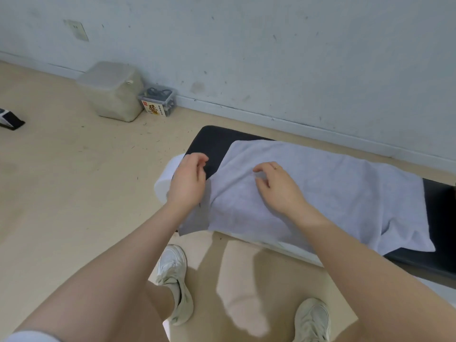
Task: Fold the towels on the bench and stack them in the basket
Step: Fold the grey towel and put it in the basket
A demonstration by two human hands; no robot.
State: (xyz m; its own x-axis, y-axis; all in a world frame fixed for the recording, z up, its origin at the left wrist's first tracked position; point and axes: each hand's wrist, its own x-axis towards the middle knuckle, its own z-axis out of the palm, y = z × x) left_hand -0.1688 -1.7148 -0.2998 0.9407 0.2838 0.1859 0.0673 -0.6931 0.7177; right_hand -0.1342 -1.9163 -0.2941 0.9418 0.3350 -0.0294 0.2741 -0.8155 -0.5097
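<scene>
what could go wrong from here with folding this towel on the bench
1. The towel hangs over the near edge of the bench, so a pull toward the person could slide it onto the floor, which looks littered with debris.
2. Neither the left hand nor the right hand grips an edge yet; folding from the wrinkled middle may come out crooked.
3. No basket is in view.
</scene>
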